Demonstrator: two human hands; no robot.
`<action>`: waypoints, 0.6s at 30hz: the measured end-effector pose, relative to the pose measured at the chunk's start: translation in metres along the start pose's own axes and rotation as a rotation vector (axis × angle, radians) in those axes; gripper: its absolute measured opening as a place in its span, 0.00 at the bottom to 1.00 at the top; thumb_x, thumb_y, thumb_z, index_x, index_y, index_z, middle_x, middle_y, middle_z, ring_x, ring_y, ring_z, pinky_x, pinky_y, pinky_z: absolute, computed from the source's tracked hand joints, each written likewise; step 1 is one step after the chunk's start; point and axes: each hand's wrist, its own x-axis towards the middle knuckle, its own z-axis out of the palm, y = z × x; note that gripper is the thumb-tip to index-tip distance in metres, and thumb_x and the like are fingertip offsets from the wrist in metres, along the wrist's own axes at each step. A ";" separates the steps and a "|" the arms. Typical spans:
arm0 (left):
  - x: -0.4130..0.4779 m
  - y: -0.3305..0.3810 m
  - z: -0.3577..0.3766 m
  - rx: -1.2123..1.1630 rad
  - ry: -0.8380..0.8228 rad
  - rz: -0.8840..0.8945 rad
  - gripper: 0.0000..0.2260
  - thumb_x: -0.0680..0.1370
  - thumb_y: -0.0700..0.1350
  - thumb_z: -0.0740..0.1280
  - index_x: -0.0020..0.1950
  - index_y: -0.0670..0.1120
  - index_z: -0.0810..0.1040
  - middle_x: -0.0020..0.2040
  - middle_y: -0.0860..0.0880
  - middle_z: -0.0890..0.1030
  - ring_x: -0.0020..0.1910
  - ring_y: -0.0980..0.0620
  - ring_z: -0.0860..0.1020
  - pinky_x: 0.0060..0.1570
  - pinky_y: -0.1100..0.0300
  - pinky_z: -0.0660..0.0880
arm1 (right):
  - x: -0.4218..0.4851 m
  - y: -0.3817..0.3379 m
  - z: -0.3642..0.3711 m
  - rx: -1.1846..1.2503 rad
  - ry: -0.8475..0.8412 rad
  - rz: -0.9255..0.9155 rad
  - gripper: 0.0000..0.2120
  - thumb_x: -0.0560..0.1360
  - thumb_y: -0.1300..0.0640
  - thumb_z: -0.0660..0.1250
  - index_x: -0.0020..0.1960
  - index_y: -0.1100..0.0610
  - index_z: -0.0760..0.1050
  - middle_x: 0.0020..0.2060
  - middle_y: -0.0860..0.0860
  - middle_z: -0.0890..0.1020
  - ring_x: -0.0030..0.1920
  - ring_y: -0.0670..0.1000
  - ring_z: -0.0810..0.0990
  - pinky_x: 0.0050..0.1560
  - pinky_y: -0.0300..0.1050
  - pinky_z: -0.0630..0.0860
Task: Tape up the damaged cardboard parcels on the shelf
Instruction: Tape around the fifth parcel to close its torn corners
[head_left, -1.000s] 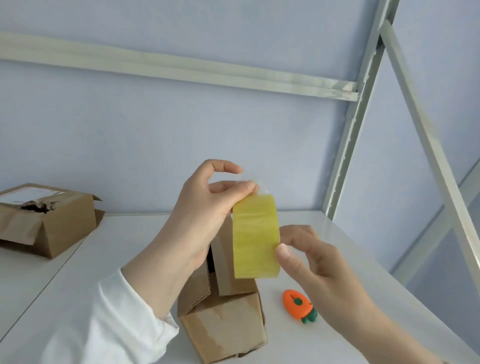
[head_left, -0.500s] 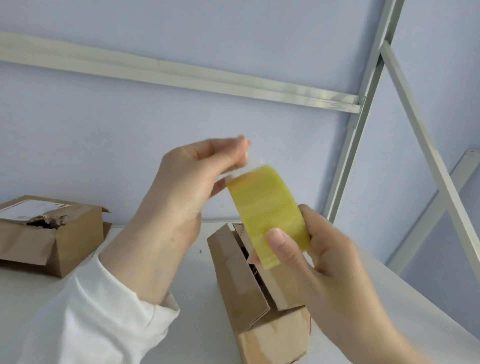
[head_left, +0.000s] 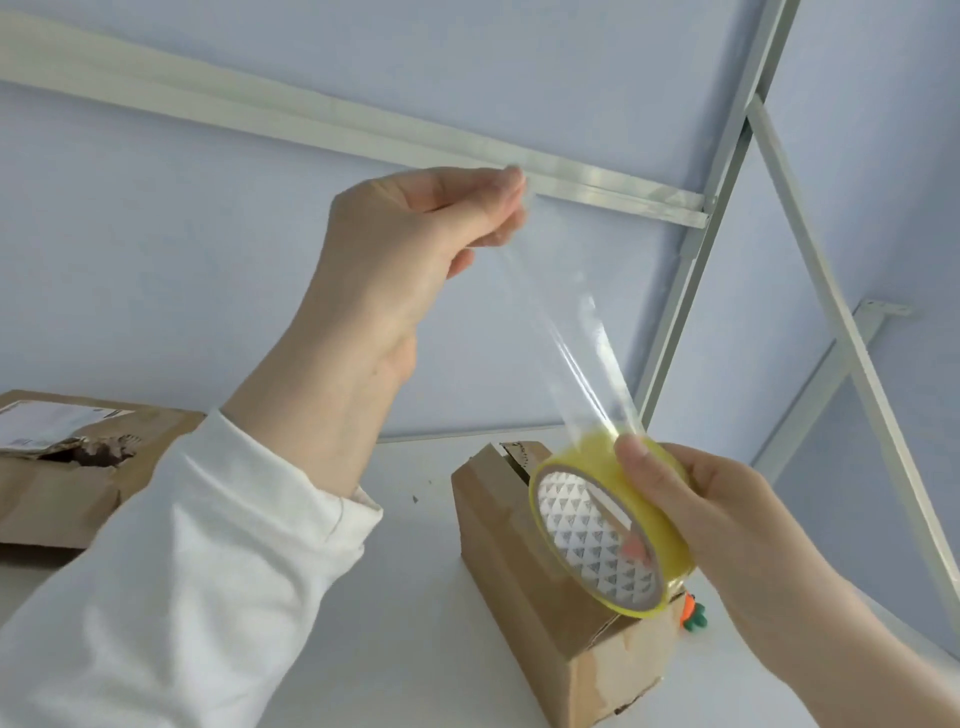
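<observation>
Yellow tape (head_left: 671, 535) in right hand (head_left: 727, 519)

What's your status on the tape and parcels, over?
Left hand pinches tape strip end, stretched. Right hand grips tape roll by small parcel. Nothing blocking.

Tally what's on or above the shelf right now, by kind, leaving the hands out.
cardboard parcels: 2, the torn left parcel and the middle parcel
tape roll: 1, gripped by the right hand; the left hand pinches its tape strip
carrot-shaped item: 1, partly hidden behind the middle parcel
Total: 4
</observation>
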 end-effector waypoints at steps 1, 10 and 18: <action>0.001 0.003 -0.001 -0.003 -0.014 0.021 0.04 0.73 0.47 0.72 0.38 0.51 0.81 0.33 0.57 0.83 0.37 0.62 0.81 0.52 0.62 0.75 | -0.002 -0.002 0.001 0.018 0.004 0.036 0.27 0.56 0.35 0.62 0.37 0.58 0.79 0.26 0.56 0.81 0.26 0.49 0.79 0.32 0.40 0.75; 0.026 -0.082 -0.015 -0.065 -0.045 -0.471 0.03 0.74 0.50 0.70 0.44 0.52 0.79 0.36 0.60 0.83 0.42 0.63 0.80 0.54 0.58 0.69 | -0.027 -0.007 -0.023 0.004 -0.276 0.064 0.33 0.48 0.29 0.72 0.43 0.52 0.82 0.36 0.54 0.84 0.40 0.54 0.83 0.45 0.45 0.76; 0.010 -0.169 0.005 0.063 -0.069 -0.681 0.06 0.73 0.50 0.73 0.46 0.50 0.81 0.33 0.58 0.83 0.36 0.62 0.81 0.52 0.58 0.70 | -0.010 -0.002 -0.020 -0.067 -0.120 0.267 0.28 0.64 0.31 0.68 0.23 0.56 0.76 0.27 0.53 0.80 0.30 0.54 0.81 0.40 0.43 0.71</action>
